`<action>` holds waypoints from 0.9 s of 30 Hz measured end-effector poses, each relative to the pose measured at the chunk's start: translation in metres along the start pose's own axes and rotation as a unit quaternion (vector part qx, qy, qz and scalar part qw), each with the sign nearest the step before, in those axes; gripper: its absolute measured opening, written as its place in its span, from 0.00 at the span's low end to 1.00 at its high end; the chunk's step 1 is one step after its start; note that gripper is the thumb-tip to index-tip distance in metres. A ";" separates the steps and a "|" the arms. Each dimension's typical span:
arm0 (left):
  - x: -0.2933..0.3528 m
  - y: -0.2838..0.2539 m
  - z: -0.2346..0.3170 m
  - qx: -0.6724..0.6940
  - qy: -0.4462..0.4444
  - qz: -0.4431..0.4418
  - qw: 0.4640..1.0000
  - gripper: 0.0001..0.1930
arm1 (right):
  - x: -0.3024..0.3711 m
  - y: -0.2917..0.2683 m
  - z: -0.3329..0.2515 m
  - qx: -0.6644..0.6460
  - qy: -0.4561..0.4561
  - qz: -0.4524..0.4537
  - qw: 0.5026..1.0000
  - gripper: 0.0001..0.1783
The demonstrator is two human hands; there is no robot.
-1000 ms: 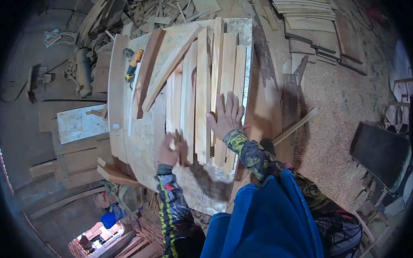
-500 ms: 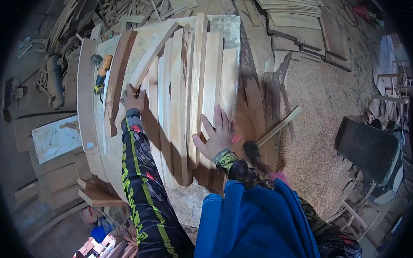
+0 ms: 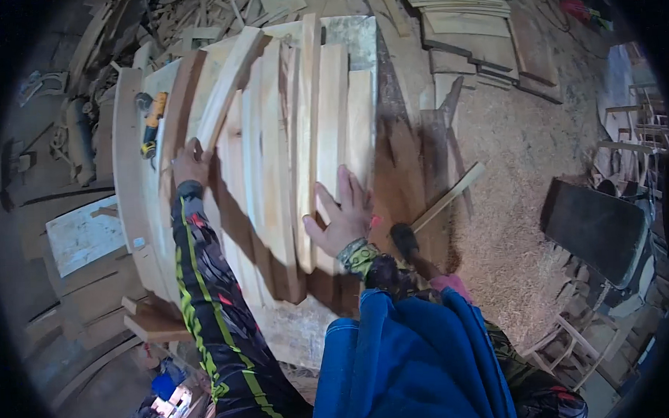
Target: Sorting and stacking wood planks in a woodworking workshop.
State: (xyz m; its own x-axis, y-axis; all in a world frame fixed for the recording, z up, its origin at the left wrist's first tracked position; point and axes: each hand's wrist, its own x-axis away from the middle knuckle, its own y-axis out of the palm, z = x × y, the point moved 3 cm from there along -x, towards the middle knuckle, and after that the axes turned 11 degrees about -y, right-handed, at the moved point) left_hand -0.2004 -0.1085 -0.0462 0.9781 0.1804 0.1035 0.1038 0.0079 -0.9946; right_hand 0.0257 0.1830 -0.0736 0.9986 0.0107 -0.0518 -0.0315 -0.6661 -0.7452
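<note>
My left hand (image 3: 191, 165) is closed around the near end of a pale wooden board (image 3: 231, 84), which slants away to the far right over other boards. Fingers spread, my right hand (image 3: 342, 214) lies on a row of pale wooden boards (image 3: 272, 159), over the near part of a wide one (image 3: 331, 109). A longer narrow board (image 3: 309, 143) runs just left of it. All these boards lie lengthwise on a worktable (image 3: 298, 335). Beside my left hand stretches a darker brown board (image 3: 181, 104).
A yellow and black power tool (image 3: 153, 125) lies at the table's left side. Stacked thin boards (image 3: 464, 13) sit far right, above a sawdust-covered floor (image 3: 509, 240). A loose stick (image 3: 448, 196) and a dark-headed tool (image 3: 405, 242) are right of the table. Scrap wood (image 3: 202, 14) is heaped behind.
My left hand has shifted left with the slanted board, widening the gap to the row beside it. My right hand stays spread on the boards. The whole view has shifted slightly.
</note>
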 end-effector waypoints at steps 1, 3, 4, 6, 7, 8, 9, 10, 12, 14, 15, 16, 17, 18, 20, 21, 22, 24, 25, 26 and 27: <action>0.017 -0.012 0.001 0.048 0.027 -0.007 0.998 0.23 | 0.002 0.005 0.002 0.016 -0.012 0.015 1.000 0.37; 0.050 -0.007 -0.046 0.107 0.016 0.049 0.993 0.23 | 0.005 0.007 -0.008 0.009 -0.034 0.034 0.999 0.37; 0.069 -0.012 -0.029 0.112 0.016 0.015 0.993 0.26 | 0.004 0.009 -0.003 0.004 -0.025 0.043 0.999 0.36; 0.118 0.001 -0.011 0.258 -0.022 0.030 0.965 0.31 | 0.005 0.016 0.005 0.007 -0.021 0.055 0.998 0.36; 0.131 0.009 -0.011 0.203 -0.043 -0.071 0.976 0.29 | 0.004 0.014 0.002 0.003 -0.024 0.060 0.998 0.36; 0.148 0.018 -0.010 0.036 0.055 -0.059 0.996 0.27 | 0.002 0.009 -0.004 0.007 -0.016 0.033 0.999 0.36; 0.161 0.024 -0.015 0.055 0.032 -0.037 0.997 0.26 | 0.003 0.009 -0.007 0.006 -0.020 0.025 0.999 0.36; 0.173 0.026 -0.018 0.076 0.013 -0.016 0.997 0.25 | 0.003 0.010 -0.009 0.009 -0.022 0.019 1.000 0.36; 0.189 0.023 -0.015 0.080 0.009 -0.020 0.997 0.26 | 0.002 0.013 -0.011 0.017 -0.020 0.013 1.000 0.36; 0.210 0.008 -0.008 0.041 0.029 -0.074 0.996 0.26 | 0.004 0.012 -0.008 0.018 -0.018 0.018 1.000 0.36; 0.224 0.007 -0.013 0.044 0.039 -0.049 0.997 0.27 | 0.004 0.014 -0.007 0.016 -0.019 0.018 1.000 0.36; 0.241 0.008 -0.017 0.049 0.053 -0.025 0.997 0.28 | 0.006 0.012 -0.007 0.017 -0.020 0.020 0.999 0.36; 0.259 0.006 -0.022 0.053 0.065 -0.001 0.996 0.28 | 0.007 0.011 -0.009 0.020 -0.023 0.022 0.999 0.36; 0.278 0.012 -0.035 0.086 0.032 -0.003 0.996 0.28 | 0.008 0.009 -0.010 0.024 -0.027 0.024 0.999 0.36; 0.327 0.015 -0.046 0.142 -0.001 -0.017 0.990 0.28 | 0.009 0.011 -0.010 0.038 -0.028 0.025 0.999 0.36; 0.355 0.020 -0.048 0.173 -0.014 -0.026 0.984 0.28 | 0.008 0.012 -0.007 0.049 -0.025 0.027 0.998 0.37; 0.391 0.023 -0.051 0.212 -0.042 -0.050 0.975 0.29 | 0.012 0.016 -0.007 0.056 -0.025 0.025 0.998 0.37; 0.462 0.031 -0.047 0.291 -0.089 -0.087 0.949 0.29 | 0.014 0.022 -0.003 0.072 -0.016 0.032 0.997 0.39; 0.500 0.037 -0.046 0.273 -0.090 -0.098 0.953 0.30 | 0.013 0.023 -0.005 0.075 -0.017 0.040 0.996 0.40; 0.538 0.044 -0.043 0.265 -0.099 -0.111 0.953 0.29 | 0.013 0.023 -0.006 0.087 -0.009 0.021 0.996 0.42; 0.572 0.050 -0.037 0.257 -0.101 -0.125 0.953 0.30 | 0.011 0.019 -0.002 0.081 -0.010 0.025 0.996 0.42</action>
State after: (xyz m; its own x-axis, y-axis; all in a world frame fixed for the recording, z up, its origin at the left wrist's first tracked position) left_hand 0.3704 -0.0413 -0.0361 0.8742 0.2959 0.3849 0.1750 0.5473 -0.8185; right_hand 0.0362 0.1687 -0.0866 0.9945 -0.0036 -0.1046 -0.0902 -0.5368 -0.8389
